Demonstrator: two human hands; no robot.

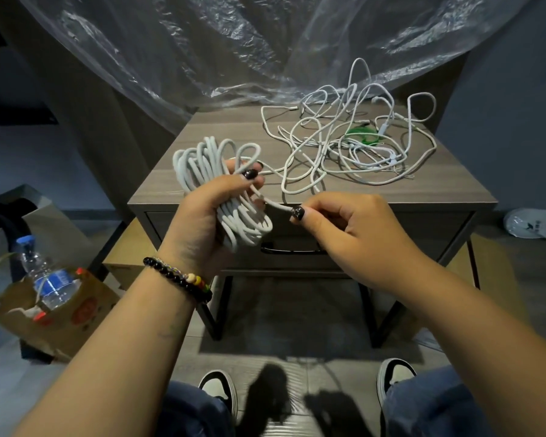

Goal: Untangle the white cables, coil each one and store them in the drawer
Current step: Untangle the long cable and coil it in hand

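My left hand (202, 212) grips a thick coil of white cable (199, 162), held in front of the nightstand's front edge. From the coil a free strand (275, 205) runs right to my right hand (344, 222), which pinches it between thumb and forefinger. That strand leads on toward a loose tangle of white cables (347, 143) lying on the back right of the wooden top (215, 127). Something green (361, 134) lies among the tangle. The drawer (391, 228) under the top is closed, its dark handle (290, 250) partly behind my hands.
Clear plastic sheeting (234, 45) hangs behind the nightstand. On the floor at left, a brown paper bag (63, 316) holds a water bottle (46, 279). A white plastic bag (533, 223) lies at right. My knees and shoes (218, 389) are below.
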